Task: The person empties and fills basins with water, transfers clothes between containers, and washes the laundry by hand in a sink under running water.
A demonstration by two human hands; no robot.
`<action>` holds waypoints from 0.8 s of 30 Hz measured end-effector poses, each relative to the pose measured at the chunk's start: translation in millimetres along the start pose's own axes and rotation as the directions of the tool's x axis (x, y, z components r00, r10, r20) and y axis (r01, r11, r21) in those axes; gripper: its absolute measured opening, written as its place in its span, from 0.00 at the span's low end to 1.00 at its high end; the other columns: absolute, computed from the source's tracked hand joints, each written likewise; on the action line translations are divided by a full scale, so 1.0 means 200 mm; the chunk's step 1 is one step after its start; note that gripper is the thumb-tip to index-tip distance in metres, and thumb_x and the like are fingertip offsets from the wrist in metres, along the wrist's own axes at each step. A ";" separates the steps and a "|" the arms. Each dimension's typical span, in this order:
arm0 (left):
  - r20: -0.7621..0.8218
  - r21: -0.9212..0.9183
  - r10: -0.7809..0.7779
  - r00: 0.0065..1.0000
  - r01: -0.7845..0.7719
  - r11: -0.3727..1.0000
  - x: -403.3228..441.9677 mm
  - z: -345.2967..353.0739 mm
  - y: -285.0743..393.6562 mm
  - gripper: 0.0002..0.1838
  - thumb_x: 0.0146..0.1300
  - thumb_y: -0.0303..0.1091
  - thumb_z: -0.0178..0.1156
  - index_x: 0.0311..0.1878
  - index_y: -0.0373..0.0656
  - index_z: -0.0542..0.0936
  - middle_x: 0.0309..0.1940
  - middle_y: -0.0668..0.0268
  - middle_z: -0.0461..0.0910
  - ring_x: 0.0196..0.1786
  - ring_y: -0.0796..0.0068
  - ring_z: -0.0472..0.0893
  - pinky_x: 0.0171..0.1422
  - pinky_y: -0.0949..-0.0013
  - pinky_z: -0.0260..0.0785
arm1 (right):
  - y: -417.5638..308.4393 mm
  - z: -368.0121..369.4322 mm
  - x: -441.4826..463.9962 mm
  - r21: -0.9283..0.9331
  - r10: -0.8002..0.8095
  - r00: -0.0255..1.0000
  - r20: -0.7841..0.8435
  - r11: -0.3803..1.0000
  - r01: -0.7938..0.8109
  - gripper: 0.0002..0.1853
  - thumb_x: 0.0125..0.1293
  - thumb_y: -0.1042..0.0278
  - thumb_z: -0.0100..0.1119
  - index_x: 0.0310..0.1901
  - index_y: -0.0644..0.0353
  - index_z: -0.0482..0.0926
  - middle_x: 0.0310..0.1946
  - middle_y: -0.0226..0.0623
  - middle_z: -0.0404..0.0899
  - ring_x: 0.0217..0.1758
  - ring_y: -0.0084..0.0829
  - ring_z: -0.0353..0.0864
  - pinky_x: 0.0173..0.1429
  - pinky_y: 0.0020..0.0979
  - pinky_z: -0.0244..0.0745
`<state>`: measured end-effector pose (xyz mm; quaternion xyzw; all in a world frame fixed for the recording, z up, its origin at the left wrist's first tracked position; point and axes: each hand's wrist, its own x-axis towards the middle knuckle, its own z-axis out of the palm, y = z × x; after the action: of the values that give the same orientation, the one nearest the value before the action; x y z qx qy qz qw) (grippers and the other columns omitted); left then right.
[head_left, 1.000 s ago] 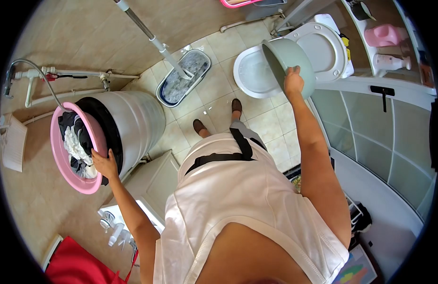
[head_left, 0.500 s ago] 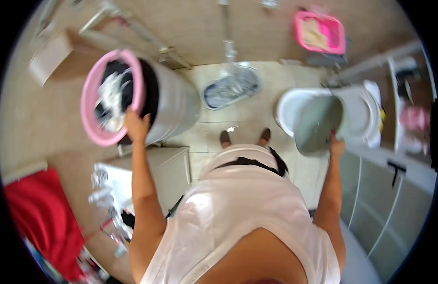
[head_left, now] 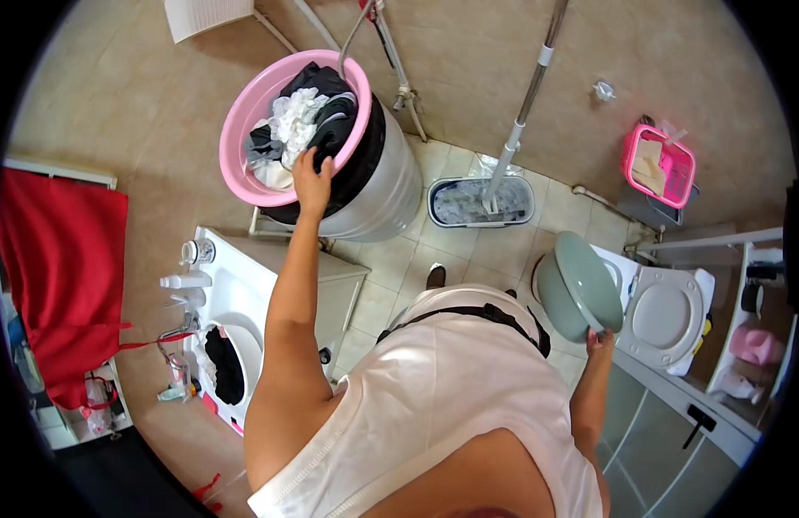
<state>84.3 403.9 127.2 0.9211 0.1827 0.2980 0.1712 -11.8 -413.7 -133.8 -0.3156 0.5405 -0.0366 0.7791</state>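
My left hand [head_left: 313,183] reaches over the near rim of a pink basin [head_left: 235,160], its fingers apart at the edge of the black and white clothes [head_left: 298,119] heaped inside. That basin rests on a tall silver barrel [head_left: 386,186] with a black upper band. On the other side, my right hand [head_left: 599,344] grips the rim of a grey-green basin [head_left: 581,289], which is tilted and hangs beside the toilet. Nothing shows inside the part of this basin that I can see.
A mop [head_left: 513,142] stands in a grey bucket [head_left: 481,223] by the wall. The toilet [head_left: 663,319] and a shelf [head_left: 734,363] are at right. At left, a sink [head_left: 235,281] holds a white basin [head_left: 246,350] with dark cloth, near a red apron [head_left: 63,268]. A pink basket [head_left: 682,186] hangs far right.
The view has turned and sharpened. My right hand has tilted the grey-green basin differently, so more of the toilet shows. My left hand is still at the pink basin's rim, fingers now apart.
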 end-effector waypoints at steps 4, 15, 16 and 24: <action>0.255 0.049 -0.067 0.965 0.057 0.997 0.05 0.08 -0.17 0.26 0.66 0.47 0.50 0.57 0.34 0.74 0.58 0.46 0.71 0.60 0.48 0.70 0.66 0.56 0.58 | 0.01 0.10 -0.10 0.163 0.205 0.974 -0.097 0.969 -0.187 0.30 0.64 0.51 0.53 0.59 0.66 0.64 0.56 0.46 0.69 0.55 0.41 0.74 0.54 0.38 0.76; 0.327 0.316 -0.114 0.938 0.005 0.949 0.04 0.08 -0.05 0.27 0.71 0.51 0.36 0.63 0.45 0.71 0.58 0.53 0.73 0.58 0.49 0.72 0.60 0.58 0.65 | -0.04 0.21 -0.35 0.167 -0.073 0.953 -0.295 0.978 0.127 0.34 0.60 0.51 0.56 0.64 0.58 0.58 0.60 0.48 0.63 0.40 0.42 0.79 0.33 0.37 0.79; 0.321 0.324 -0.102 0.942 -0.008 0.946 0.05 0.08 -0.07 0.27 0.71 0.51 0.36 0.63 0.46 0.71 0.58 0.53 0.74 0.57 0.49 0.73 0.59 0.58 0.65 | -0.04 0.20 -0.36 0.192 -0.074 0.955 -0.287 0.972 0.133 0.34 0.60 0.52 0.56 0.64 0.59 0.58 0.60 0.47 0.63 0.39 0.42 0.79 0.33 0.37 0.79; 0.108 0.641 0.001 0.994 -0.071 0.764 -0.10 0.16 -0.12 0.24 0.70 0.53 0.40 0.61 0.52 0.73 0.53 0.54 0.75 0.53 0.51 0.74 0.54 0.49 0.66 | -0.07 -0.01 -0.20 0.276 -0.011 0.985 -0.173 0.959 0.059 0.37 0.57 0.52 0.58 0.63 0.65 0.59 0.63 0.47 0.59 0.56 0.47 0.69 0.50 0.44 0.78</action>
<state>82.8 409.3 83.8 0.9412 0.2472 0.1735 -0.1514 -26.0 -409.4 -93.5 -0.2077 0.5886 -0.1533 0.7661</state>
